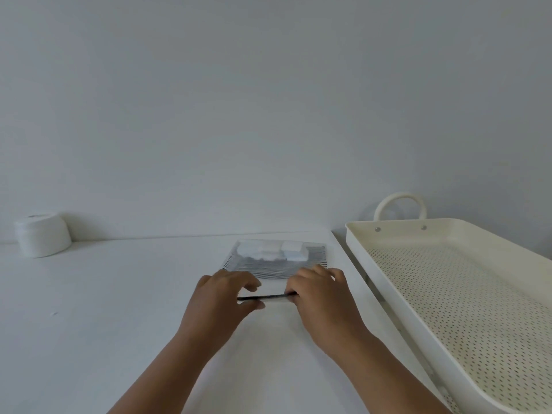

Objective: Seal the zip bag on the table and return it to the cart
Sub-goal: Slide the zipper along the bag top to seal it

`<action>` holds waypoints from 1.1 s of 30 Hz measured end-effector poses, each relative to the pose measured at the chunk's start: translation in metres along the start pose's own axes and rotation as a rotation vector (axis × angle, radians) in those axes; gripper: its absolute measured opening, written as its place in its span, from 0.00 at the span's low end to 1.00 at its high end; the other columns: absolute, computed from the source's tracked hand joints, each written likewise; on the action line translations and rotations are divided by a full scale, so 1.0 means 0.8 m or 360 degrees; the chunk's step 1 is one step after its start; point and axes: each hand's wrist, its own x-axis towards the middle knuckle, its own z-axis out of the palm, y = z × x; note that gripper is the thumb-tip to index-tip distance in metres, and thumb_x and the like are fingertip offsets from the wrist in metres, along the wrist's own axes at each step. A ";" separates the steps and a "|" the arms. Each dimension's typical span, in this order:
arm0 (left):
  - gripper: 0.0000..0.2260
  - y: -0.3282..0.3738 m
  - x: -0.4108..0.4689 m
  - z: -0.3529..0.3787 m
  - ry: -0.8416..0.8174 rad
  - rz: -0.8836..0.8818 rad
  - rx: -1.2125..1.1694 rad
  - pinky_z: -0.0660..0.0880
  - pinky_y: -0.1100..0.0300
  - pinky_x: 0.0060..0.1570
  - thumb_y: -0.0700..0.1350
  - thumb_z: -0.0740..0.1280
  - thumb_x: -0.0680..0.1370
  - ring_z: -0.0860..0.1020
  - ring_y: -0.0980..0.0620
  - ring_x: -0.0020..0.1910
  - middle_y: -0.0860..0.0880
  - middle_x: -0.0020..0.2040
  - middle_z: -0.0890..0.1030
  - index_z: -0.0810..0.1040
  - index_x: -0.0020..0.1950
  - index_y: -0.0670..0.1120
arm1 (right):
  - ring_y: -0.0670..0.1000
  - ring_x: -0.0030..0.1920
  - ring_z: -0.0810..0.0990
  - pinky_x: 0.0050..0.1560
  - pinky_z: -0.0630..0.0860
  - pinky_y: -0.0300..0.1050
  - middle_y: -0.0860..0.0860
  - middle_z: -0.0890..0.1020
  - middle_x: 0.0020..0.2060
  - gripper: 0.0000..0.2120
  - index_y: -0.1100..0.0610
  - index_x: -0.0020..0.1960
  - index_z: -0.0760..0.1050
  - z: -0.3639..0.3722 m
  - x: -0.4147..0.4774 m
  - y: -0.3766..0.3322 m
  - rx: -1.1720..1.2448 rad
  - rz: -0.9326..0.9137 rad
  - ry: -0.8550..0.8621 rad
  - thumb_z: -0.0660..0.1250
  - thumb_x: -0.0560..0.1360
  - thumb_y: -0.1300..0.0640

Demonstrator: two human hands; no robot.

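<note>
A zip bag [274, 261] with a black-and-white striped pattern lies flat on the white table [119, 309], holding several white cotton pads at its far end. Its dark zip strip runs along the near edge, between my hands. My left hand [222, 297] pinches the left part of the strip with thumb and fingers. My right hand [321, 297] grips the right end of the strip. The cream cart tray [373, 264] stands just right of the table, its perforated floor bare.
A white roll of tape or cord [43, 234] sits at the far left of the table by the wall. The cart tray has a looped handle [400, 204] at its far end. A plain grey wall stands behind.
</note>
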 end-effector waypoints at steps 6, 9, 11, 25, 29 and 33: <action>0.03 -0.001 0.000 -0.004 -0.0061 0.0007 0.0044 0.68 0.60 0.50 0.49 0.71 0.75 0.73 0.61 0.46 0.66 0.37 0.78 0.80 0.42 0.57 | 0.47 0.50 0.73 0.54 0.57 0.40 0.44 0.80 0.43 0.08 0.48 0.45 0.78 -0.003 -0.003 0.009 0.0051 0.0092 -0.0003 0.62 0.76 0.58; 0.04 0.002 0.000 0.001 -0.0019 -0.0044 0.0084 0.65 0.60 0.50 0.50 0.69 0.75 0.73 0.61 0.45 0.63 0.39 0.80 0.80 0.41 0.57 | 0.49 0.54 0.73 0.63 0.59 0.44 0.43 0.79 0.47 0.04 0.47 0.50 0.76 -0.003 -0.005 0.003 -0.0003 0.0070 -0.0032 0.63 0.76 0.52; 0.04 0.003 0.001 0.002 -0.0005 -0.0070 0.0084 0.65 0.60 0.49 0.50 0.70 0.75 0.73 0.61 0.44 0.62 0.39 0.81 0.80 0.40 0.57 | 0.49 0.56 0.74 0.69 0.58 0.48 0.43 0.79 0.51 0.09 0.46 0.56 0.75 -0.001 -0.004 -0.002 -0.0041 0.0055 -0.0043 0.65 0.76 0.49; 0.04 0.001 0.000 -0.002 -0.0067 -0.0117 0.0163 0.64 0.60 0.44 0.53 0.69 0.75 0.73 0.58 0.41 0.60 0.37 0.79 0.82 0.43 0.56 | 0.51 0.40 0.75 0.50 0.64 0.42 0.47 0.79 0.40 0.08 0.51 0.41 0.75 0.005 0.000 -0.004 0.0121 0.0173 -0.0006 0.62 0.75 0.61; 0.04 0.006 -0.001 0.002 -0.0008 -0.0095 0.0180 0.63 0.60 0.45 0.50 0.67 0.76 0.74 0.58 0.42 0.58 0.41 0.81 0.81 0.43 0.55 | 0.49 0.53 0.77 0.62 0.67 0.46 0.43 0.79 0.52 0.11 0.47 0.57 0.74 0.007 -0.002 -0.007 0.0144 0.0109 -0.0093 0.65 0.76 0.55; 0.04 0.011 -0.002 0.005 -0.0045 -0.0034 0.0179 0.63 0.61 0.47 0.53 0.68 0.76 0.73 0.59 0.46 0.59 0.43 0.82 0.82 0.45 0.56 | 0.49 0.53 0.76 0.59 0.68 0.45 0.44 0.79 0.50 0.09 0.46 0.56 0.77 0.007 -0.001 -0.016 0.0197 0.0043 -0.0088 0.66 0.77 0.52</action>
